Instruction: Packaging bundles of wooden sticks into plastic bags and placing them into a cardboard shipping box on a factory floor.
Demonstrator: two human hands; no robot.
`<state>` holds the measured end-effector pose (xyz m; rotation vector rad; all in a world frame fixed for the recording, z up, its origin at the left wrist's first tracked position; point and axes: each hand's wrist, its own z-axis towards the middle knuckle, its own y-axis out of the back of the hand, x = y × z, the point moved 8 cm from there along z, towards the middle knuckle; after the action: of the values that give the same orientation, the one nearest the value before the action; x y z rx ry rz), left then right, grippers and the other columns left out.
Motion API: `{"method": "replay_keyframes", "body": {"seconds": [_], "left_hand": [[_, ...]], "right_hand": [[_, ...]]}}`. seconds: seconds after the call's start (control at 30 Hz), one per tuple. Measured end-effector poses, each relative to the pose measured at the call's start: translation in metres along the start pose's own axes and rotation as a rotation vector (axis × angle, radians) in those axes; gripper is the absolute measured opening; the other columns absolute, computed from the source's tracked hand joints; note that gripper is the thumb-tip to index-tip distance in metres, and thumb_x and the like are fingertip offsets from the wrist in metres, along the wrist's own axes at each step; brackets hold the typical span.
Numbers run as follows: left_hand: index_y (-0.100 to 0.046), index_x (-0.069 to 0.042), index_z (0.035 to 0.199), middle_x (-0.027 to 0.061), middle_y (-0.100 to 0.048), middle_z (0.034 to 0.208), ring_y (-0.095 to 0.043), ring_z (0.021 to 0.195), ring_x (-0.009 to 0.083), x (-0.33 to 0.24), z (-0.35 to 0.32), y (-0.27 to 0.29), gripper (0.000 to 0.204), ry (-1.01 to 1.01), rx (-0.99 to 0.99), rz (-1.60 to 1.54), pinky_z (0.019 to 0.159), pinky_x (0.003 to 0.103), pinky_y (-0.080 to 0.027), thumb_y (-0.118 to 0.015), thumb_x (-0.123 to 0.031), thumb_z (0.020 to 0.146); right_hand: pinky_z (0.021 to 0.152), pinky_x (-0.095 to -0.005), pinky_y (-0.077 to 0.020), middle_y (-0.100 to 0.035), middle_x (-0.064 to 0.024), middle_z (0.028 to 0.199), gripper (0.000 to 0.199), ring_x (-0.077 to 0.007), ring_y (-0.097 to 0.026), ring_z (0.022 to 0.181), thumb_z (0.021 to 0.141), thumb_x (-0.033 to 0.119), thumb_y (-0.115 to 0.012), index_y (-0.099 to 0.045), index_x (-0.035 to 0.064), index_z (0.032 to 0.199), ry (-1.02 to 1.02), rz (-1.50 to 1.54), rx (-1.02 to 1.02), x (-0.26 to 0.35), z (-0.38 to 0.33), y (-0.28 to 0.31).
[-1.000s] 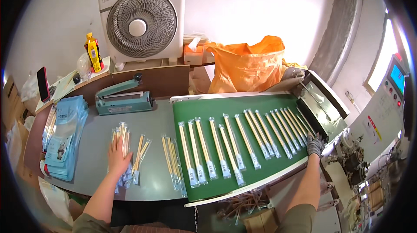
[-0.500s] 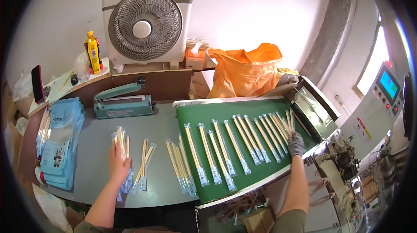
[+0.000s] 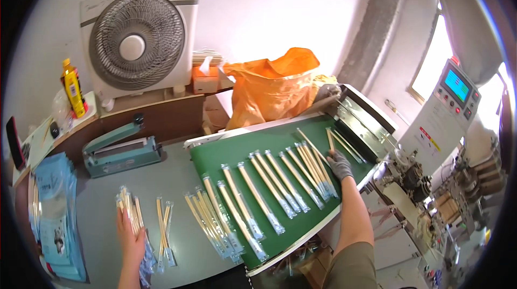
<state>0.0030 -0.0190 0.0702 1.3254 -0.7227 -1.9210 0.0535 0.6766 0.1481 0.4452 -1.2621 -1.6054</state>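
My bare left hand [image 3: 132,239] is closed around a bundle of plastic-wrapped chopsticks [image 3: 129,203] on the grey tabletop. Just right of it lie a few wrapped chopsticks [image 3: 164,230]. My right hand [image 3: 340,166], in a grey glove, is over the far right part of the green belt [image 3: 231,152]. Its fingers are closed on chopsticks [image 3: 330,141] that stick out past the fingertips, one slanting to the left; the palm hides their lower ends. Several wrapped chopstick pairs [image 3: 266,197] lie slantwise in a row along the belt. Another cluster [image 3: 207,224] rests at its left edge.
Blue printed plastic packs [image 3: 56,219] are stacked at the left, near a teal bag sealer [image 3: 121,152]. Behind stand a box fan [image 3: 137,44], a yellow bottle [image 3: 72,87] and an orange sack [image 3: 274,90]. A machine control panel [image 3: 449,95] rises at the right.
My view has swung to the right, so the scene sits further left. By the gloved hand, one chopstick now slants away from the others. My left hand stays on its bundle.
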Motion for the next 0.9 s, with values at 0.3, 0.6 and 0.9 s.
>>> {"method": "replay_keyframes", "body": {"seconds": [0.3, 0.6, 0.9], "left_hand": [[-0.023, -0.003, 0.135, 0.0189, -0.02, 0.141, -0.021, 0.13, 0.0331, 0.01, 0.001, 0.002, 0.069, 0.03, 0.008, 0.014, 0.106, 0.037, -0.017, -0.055, 0.0, 0.074], [-0.023, -0.004, 0.135, 0.0177, -0.02, 0.141, -0.02, 0.131, 0.0314, -0.002, 0.013, -0.023, 0.069, -0.094, 0.062, -0.106, 0.107, 0.036, -0.016, -0.053, 0.0, 0.073], [-0.024, -0.003, 0.135, 0.0179, -0.022, 0.14, -0.022, 0.129, 0.0334, 0.002, 0.001, 0.008, 0.071, 0.032, 0.009, 0.104, 0.106, 0.038, -0.018, -0.057, -0.004, 0.072]], "right_hand": [[0.088, -0.0299, -0.0416, -0.057, -0.015, 0.108, 0.028, -0.0276, -0.055, 0.1, 0.086, 0.022, -0.052, -0.056, 0.0098, 0.111, 0.208, 0.676, 0.158, 0.148, -0.066, 0.007], [0.082, -0.0349, -0.0437, -0.053, -0.0186, 0.115, 0.039, -0.0285, -0.052, 0.102, 0.082, 0.007, -0.042, -0.046, 0.0131, 0.121, -0.494, -0.261, -0.629, -0.289, -0.047, 0.113], [0.074, -0.0353, -0.0456, -0.061, -0.0131, 0.082, 0.018, -0.0279, -0.059, 0.079, 0.082, 0.02, -0.055, -0.06, 0.0095, 0.096, 0.024, -0.328, -0.174, 0.004, 0.034, 0.084]]}}
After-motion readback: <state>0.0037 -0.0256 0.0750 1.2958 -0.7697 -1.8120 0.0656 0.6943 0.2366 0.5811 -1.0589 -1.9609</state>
